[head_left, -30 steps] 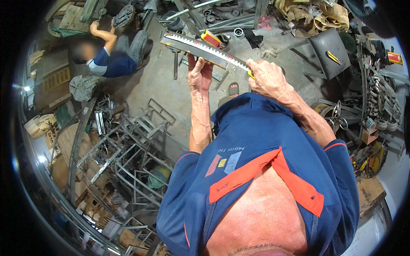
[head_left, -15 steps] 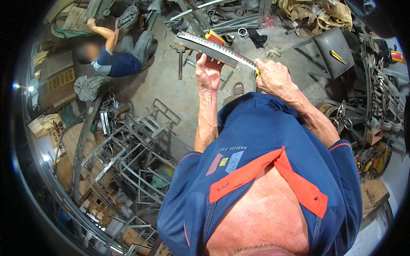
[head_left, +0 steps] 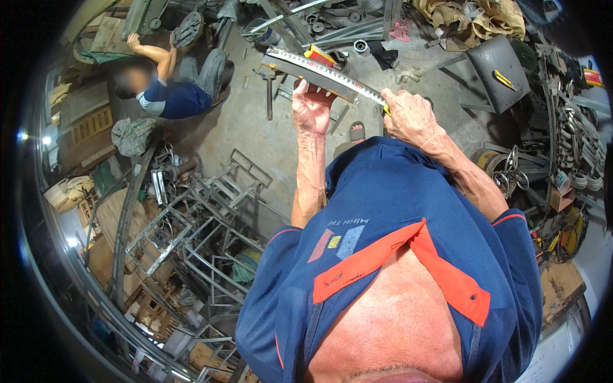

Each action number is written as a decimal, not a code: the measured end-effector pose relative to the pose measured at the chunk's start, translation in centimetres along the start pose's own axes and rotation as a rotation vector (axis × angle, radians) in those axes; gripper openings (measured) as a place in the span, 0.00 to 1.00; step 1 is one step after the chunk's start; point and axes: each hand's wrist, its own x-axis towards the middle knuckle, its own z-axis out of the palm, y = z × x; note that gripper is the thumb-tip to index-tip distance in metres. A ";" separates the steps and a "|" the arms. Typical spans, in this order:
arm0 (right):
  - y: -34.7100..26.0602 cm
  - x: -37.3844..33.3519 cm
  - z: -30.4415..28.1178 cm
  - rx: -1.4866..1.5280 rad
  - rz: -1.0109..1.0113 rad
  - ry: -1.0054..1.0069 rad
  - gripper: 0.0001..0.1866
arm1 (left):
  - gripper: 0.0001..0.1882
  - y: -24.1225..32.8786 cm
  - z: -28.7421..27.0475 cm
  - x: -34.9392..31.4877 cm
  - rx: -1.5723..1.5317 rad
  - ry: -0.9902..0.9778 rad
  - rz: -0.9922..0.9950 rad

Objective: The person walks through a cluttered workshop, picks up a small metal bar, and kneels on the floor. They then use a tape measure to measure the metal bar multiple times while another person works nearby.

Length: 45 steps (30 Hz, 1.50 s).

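Note:
My left hand [head_left: 311, 115] is palm up, its fingers curled under a long dark flat bar [head_left: 304, 75] that it supports. Along the bar's upper edge lies a pulled-out tape measure [head_left: 332, 75], its white blade running from the far left end back to my right hand [head_left: 408, 118]. That hand is closed around the tape's case, of which only a bit of yellow shows under the fingers. Bar and tape slant down to the right, above the floor. A hammer [head_left: 269, 97] lies on the floor beyond my left hand.
Welded metal frames [head_left: 191, 210] are heaped at the left. Another person [head_left: 175, 96] crouches at the far left, both hands raised to some equipment. A dark metal stool [head_left: 501, 73] with a yellow cutter [head_left: 503, 79] on it stands at the right. Work gloves [head_left: 407, 73] lie on the concrete floor.
My hands, the bar and the tape keep almost the same pose. The surroundings have shifted slightly in the view.

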 end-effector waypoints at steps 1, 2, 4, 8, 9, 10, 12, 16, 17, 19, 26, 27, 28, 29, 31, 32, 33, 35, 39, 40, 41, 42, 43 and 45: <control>0.0 0.0 0.0 0.002 -0.001 0.002 0.20 | 0.21 0.0 0.0 0.0 0.005 0.007 0.002; 0.1 0.0 0.0 0.003 0.003 0.003 0.20 | 0.21 -0.1 0.0 0.1 0.006 0.004 0.000; 0.2 0.1 0.0 0.013 0.004 -0.001 0.19 | 0.22 -0.1 0.0 0.1 0.009 -0.003 -0.003; 0.2 0.1 0.1 0.025 0.018 -0.002 0.19 | 0.22 -0.1 0.1 0.1 0.017 -0.001 -0.007; 0.2 0.0 0.1 0.019 0.022 -0.005 0.19 | 0.22 -0.1 0.1 0.2 0.018 -0.001 -0.006; 0.2 0.0 0.1 0.017 0.023 -0.006 0.19 | 0.21 -0.2 0.1 0.2 0.021 0.002 -0.007; 0.1 -0.1 0.0 0.007 0.023 0.001 0.19 | 0.21 -0.2 0.2 0.2 0.018 -0.014 -0.005; -0.2 -0.1 -0.2 0.013 0.042 -0.015 0.19 | 0.19 -0.3 0.2 0.2 -0.002 -0.019 0.001; -0.2 -0.1 -0.3 0.022 0.053 -0.027 0.19 | 0.19 -0.3 0.2 0.1 0.001 -0.030 0.010; -0.3 0.0 -0.4 0.020 0.064 -0.046 0.19 | 0.19 -0.4 0.1 0.1 0.002 -0.032 0.020; -0.3 -0.3 -0.4 0.022 0.051 -0.004 0.19 | 0.18 -0.6 -0.4 0.3 0.011 -0.038 0.027; -0.3 -0.3 -0.4 0.030 0.050 0.000 0.19 | 0.18 -0.6 -0.5 0.3 0.006 -0.044 0.028; -0.3 -0.3 -0.4 0.041 0.051 -0.004 0.19 | 0.18 -0.6 -0.5 0.3 0.001 -0.050 0.030; -0.3 -0.3 -0.4 0.052 0.052 -0.003 0.19 | 0.18 -0.6 -0.6 0.3 -0.005 -0.056 0.032; -0.4 -0.2 -0.6 0.051 0.056 -0.015 0.19 | 0.17 -0.6 -0.6 0.3 -0.024 -0.059 0.034; -0.5 -0.3 -0.6 0.051 0.056 -0.019 0.19 | 0.17 -0.6 -0.7 0.3 -0.032 -0.060 0.036; -0.5 -0.3 -0.7 0.057 0.054 -0.021 0.19 | 0.17 -0.6 -0.7 0.3 -0.029 -0.059 0.035; -0.7 -0.3 -0.9 0.064 0.057 -0.033 0.19 | 0.17 -0.6 -0.5 0.3 -0.028 -0.054 0.033; -1.1 -0.2 -1.2 0.084 0.071 -0.014 0.17 | 0.18 -0.5 0.0 -0.1 -0.007 -0.064 0.066; -1.2 -0.4 -1.3 0.093 0.063 0.017 0.17 | 0.18 -0.5 0.2 -0.2 -0.009 -0.066 0.069; -1.2 -0.5 -1.5 0.103 0.056 0.037 0.16 | 0.18 -0.4 0.3 -0.3 -0.011 -0.069 0.071; -1.0 -0.7 -1.6 0.112 0.066 0.043 0.16 | 0.19 -0.3 0.5 -0.3 -0.006 -0.095 0.068; -0.8 -1.0 -1.8 0.122 0.076 0.035 0.15 | 0.19 -0.2 0.7 -0.4 0.000 -0.119 0.065; -0.1 -2.0 -2.2 0.160 0.063 0.060 0.14 | 0.19 -0.1 0.9 -0.5 0.020 -0.159 0.076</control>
